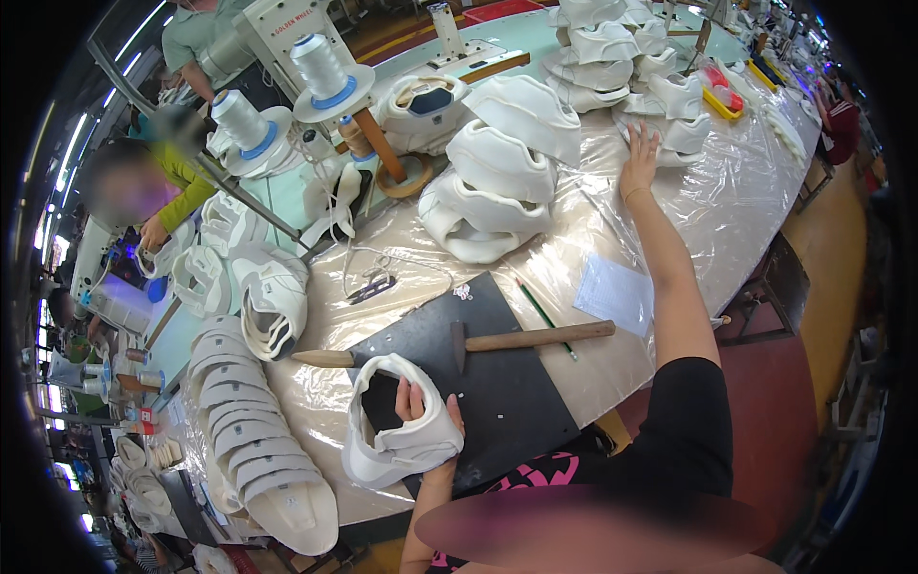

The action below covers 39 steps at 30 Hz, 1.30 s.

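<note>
My left hand [410, 402] grips a white shoe upper [400, 457] by its collar, with fingers inside the opening and the thumb outside. This upper is over the near left part of a black board [521, 407]. My right arm stretches far forward. At its end, my right hand [638, 165] has its fingers extended at the lower edge of a stack of white shoe uppers [674, 100]. Whether the fingertips press on the lowest upper is hard to make out. A hammer [540, 337] with a wooden handle lies across the board, beside a wooden-handled tool [323, 359].
Another tall stack of uppers [497, 172] stands mid-table. A row of overlapping white-grey shoe pieces [253, 421] lies left. Nearby are thread snips [371, 289], a green pencil [547, 318], paper [617, 292], thread spools [320, 72] and a yellow tray [722, 105]. A co-worker [182, 187] sits far left.
</note>
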Motion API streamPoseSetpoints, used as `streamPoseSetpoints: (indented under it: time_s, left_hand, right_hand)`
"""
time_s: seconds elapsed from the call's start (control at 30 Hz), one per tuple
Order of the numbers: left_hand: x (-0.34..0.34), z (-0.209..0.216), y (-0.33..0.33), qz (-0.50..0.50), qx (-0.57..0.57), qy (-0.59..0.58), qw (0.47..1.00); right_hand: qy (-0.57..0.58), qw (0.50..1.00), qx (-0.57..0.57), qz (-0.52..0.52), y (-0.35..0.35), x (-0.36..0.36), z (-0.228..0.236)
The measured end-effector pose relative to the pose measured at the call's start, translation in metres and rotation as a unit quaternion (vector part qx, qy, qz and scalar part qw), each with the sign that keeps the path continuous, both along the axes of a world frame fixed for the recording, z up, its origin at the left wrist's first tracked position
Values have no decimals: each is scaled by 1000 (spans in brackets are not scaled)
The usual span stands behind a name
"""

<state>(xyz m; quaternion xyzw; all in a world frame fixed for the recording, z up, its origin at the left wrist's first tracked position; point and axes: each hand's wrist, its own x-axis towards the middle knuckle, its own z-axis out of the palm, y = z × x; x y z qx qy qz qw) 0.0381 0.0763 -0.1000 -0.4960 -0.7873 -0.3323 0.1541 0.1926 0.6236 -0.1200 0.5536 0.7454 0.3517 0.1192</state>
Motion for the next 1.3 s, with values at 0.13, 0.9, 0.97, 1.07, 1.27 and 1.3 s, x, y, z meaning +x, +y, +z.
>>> streamPoseSetpoints:
  time_s: [0.13,0.9,0.97,1.07,1.27,1.3]
  left_hand:
    - [-1,-2,1,2,-13,6,1000]
    - [-3,13,-16,3,89,-55,994]
    - [-5,24,-24,4,99,-79,992]
    - [-12,47,-39,22,151,-105,983]
    - [-25,101,-61,-158,498,-541,659]
    - [-28,108,-64,-176,510,-585,606]
  right_hand:
    - [-59,996,14,-69,7,-2,2]
    - [-43,982,-169,78,-211,16,26]
    - [-48,972,-190,129,-239,18,31]
    - [-41,957,-201,207,-279,16,52]
    - [290,808,-360,365,-343,-31,158]
    - [371,704,-404,452,-362,-44,168]
